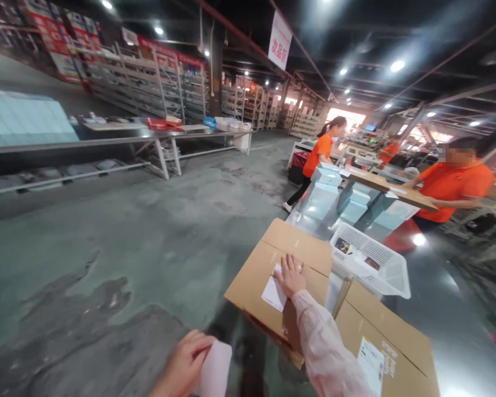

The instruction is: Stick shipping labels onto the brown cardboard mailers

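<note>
My right hand lies flat with fingers spread on a brown cardboard box, partly covering a white label on its top. Low in the view, away from the box, my left hand pinches a piece of white paper that hangs down and curls. To the right of my sleeve lies a second cardboard box with a printed white label on it.
A white plastic basket with small items stands behind the boxes on a shiny table. Pale blue boxes sit under a wooden shelf. Two people in orange shirts work nearby. Left, a long table crosses the grey floor.
</note>
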Demonstrator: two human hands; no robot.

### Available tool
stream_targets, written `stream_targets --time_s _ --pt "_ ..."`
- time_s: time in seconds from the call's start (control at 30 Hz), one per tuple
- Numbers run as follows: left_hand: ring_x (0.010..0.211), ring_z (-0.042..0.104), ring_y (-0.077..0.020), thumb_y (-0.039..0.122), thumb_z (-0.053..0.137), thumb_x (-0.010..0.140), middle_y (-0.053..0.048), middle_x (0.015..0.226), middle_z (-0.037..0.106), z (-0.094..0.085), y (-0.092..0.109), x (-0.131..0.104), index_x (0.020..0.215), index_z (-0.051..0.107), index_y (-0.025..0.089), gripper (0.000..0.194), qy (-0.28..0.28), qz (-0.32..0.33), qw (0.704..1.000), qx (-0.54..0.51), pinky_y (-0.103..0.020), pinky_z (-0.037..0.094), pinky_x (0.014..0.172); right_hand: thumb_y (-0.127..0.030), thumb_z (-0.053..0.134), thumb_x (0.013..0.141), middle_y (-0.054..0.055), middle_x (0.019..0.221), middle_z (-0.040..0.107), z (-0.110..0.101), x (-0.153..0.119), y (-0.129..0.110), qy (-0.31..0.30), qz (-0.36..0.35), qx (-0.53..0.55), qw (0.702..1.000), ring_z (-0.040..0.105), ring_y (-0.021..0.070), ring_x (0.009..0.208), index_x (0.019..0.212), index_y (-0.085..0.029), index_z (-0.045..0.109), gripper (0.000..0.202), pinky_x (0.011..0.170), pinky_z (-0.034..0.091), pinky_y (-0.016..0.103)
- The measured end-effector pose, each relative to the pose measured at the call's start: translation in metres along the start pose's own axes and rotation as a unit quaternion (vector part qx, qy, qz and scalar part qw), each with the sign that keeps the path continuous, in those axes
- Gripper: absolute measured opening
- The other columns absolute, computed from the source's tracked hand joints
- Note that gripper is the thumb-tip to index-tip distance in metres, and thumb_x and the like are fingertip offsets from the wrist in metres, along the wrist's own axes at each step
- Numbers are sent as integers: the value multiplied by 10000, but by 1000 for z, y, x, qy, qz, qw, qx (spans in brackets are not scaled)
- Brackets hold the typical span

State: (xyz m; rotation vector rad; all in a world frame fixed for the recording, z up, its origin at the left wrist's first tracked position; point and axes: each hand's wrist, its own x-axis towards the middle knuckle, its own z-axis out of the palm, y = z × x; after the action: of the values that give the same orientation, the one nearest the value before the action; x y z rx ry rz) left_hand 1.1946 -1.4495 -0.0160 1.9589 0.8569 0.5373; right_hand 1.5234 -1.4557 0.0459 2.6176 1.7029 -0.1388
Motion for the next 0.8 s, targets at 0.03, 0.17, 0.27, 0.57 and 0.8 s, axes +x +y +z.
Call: stream_targets --time_s 0.03,0.17,0.27,0.57,0.8 --pt "834 610 -238 274 463 819 -46 847 720 -1 12 10 884 756 288 301 18 66 997 18 -357 481 778 -507 314 921 164 1553 157 -1 -7 -4 7 50 8 999 103 302 1448 1466 -99 270 682 1120 -1 605" --pt "1074 558 -266 211 444 794 -90 1103 672 13 53 72 891 756 244 328 125 166 975 78 -433 450 954 -517 417 881 112 1551 202 16 -70 -16 0 -167 101 981 102 266 1452 1475 -146 263 717 1168 21 531" --pt "1250 460 -316 148 434 786 -145 1318 557 33 64 121 861 764 178 340 144 68 973 168 -471 372 1054 -378 339 924 82 1523 306 47 -117 5 73 -115 160 978 146 235 1446 1460 -175 318 573 1189 39 504" --pt "1384 319 -291 172 358 864 -76 1401 511 48 75 146 971 716 210 376 109 -24 979 171 -598 209 1108 -605 471 794 208 1549 130 82 -146 66 182 312 503 785 76 293 1445 1441 -5 259 908 1183 118 479" --pt "966 652 -243 328 556 674 -85 1008 724 41 152 103 903 721 159 329 93 89 966 -224 -302 535 813 -640 525 737 192 1347 524 34 -253 155 415 304 538 668 518 282 1234 1404 -125 328 866 1028 434 462"
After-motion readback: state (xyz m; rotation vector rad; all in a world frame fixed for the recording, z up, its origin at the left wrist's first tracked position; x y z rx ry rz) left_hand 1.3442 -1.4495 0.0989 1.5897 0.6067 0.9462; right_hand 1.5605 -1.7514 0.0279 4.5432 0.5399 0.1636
